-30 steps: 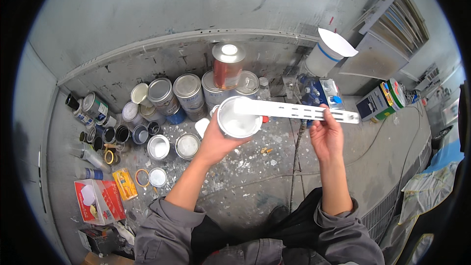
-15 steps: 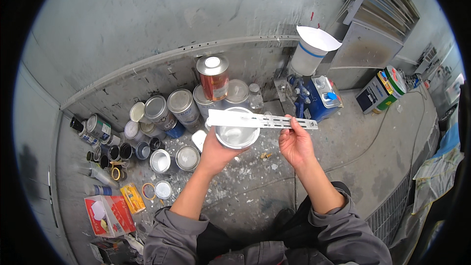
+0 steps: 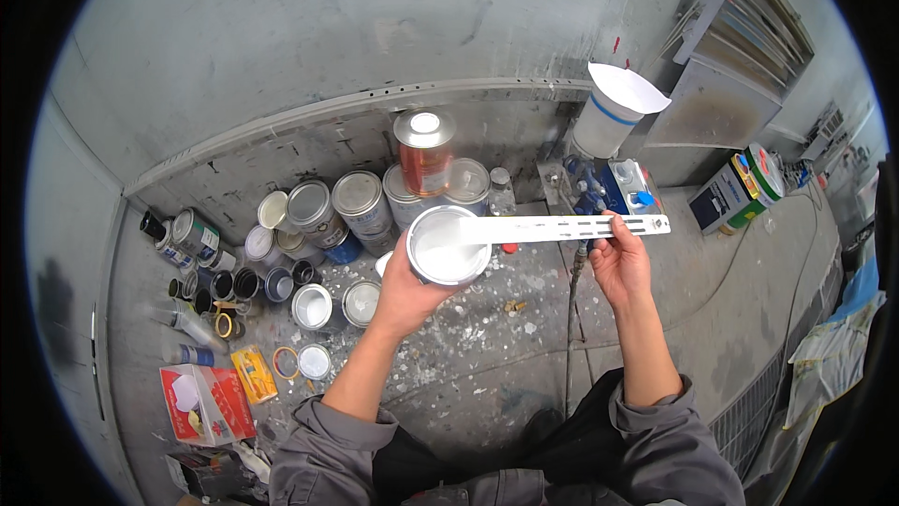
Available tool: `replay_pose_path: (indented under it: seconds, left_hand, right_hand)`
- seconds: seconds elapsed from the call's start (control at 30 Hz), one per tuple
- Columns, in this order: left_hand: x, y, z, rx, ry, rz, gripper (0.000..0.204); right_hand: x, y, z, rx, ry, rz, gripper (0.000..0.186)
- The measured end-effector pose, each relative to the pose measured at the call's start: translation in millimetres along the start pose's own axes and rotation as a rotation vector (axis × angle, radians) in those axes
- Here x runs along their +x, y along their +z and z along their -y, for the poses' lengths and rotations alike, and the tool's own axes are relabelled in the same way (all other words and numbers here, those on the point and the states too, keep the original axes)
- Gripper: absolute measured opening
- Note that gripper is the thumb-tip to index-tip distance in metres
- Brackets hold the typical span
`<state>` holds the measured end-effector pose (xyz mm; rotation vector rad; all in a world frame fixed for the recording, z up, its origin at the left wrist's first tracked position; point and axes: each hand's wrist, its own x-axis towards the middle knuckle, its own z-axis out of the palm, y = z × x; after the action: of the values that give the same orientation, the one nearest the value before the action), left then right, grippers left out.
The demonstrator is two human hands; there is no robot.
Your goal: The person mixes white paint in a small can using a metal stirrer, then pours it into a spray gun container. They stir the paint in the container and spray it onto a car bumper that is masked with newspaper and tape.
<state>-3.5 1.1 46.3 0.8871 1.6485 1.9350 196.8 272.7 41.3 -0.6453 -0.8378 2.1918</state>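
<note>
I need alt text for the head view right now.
A person's left hand holds an open round paint container, white inside; the right hand holds a slotted white mixing stick near one end, its other end at the container's opening. Metal cans stand on the paint-spattered floor along a grey wall.

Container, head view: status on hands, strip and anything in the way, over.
Left hand grips container. Right hand holds white slotted strip, tip over or inside container, unclear which. Reddish can beyond container, blocking neither hand.
</note>
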Motion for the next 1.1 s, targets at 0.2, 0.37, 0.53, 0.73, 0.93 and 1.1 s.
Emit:
replay_pose_path:
  seconds: [0.2, 0.37, 0.53, 0.73, 0.93, 1.1]
  left_hand:
    - [1, -4, -7, 0.039, 0.002, -0.053, 0.087]
    - [3, -8, -6, 0.131, 0.060, -0.098, 0.088]
    - [5, -5, -3, 0.110, 0.043, -0.093, 0.087]
    - [7, 15, -2, -0.010, -0.009, 0.000, 0.087]
    - [0, 40, -13, -0.111, -0.090, 0.076, 0.085]
    - [-6, 34, -22, -0.041, -0.054, 0.046, 0.077]
  right_hand:
    - [2, 0, 5, -0.029, -0.051, -0.017, 0.026]
    - [3, -6, 8, 0.019, -0.066, -0.005, 0.027]
    - [-4, 9, -1, 0.229, -0.014, 0.162, 0.024]
    - [-20, 38, -23, 0.494, 0.094, 0.290, 0.028]
    - [-30, 46, -35, 0.433, 0.186, 0.441, 0.015]
    - [-21, 37, -24, 0.309, 0.129, 0.494, 0.021]
